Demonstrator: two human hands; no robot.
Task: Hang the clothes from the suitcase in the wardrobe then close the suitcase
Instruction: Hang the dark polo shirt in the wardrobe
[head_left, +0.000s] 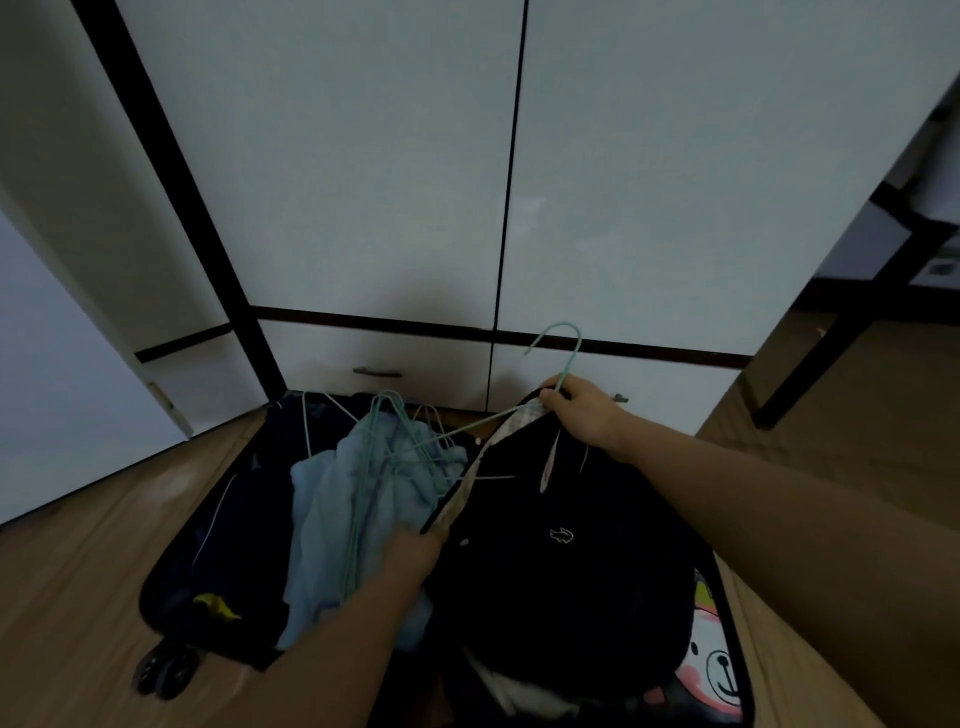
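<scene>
- Mint wire hanger (563, 358): I see my right hand (576, 410) pinching its neck, lifting the black polo (550, 519) above the open suitcase (171, 587).
- Left hand (415, 548) seemingly grips the collar edge, steadying it; wardrobe (363, 182) doors are closed.

Black polo shirt (550, 545) half on a mint hanger (563, 358), over the open suitcase (171, 587) at 6 o'clock; wardrobe (363, 182) doors shut at 12.

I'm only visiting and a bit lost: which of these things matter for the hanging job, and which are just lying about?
Part of the job: black shirt, green hanger held by right hand, left hand on the collar, spare hangers, blue garment, suitcase, wardrobe.

Just lying about: desk, drawer handle.
</scene>
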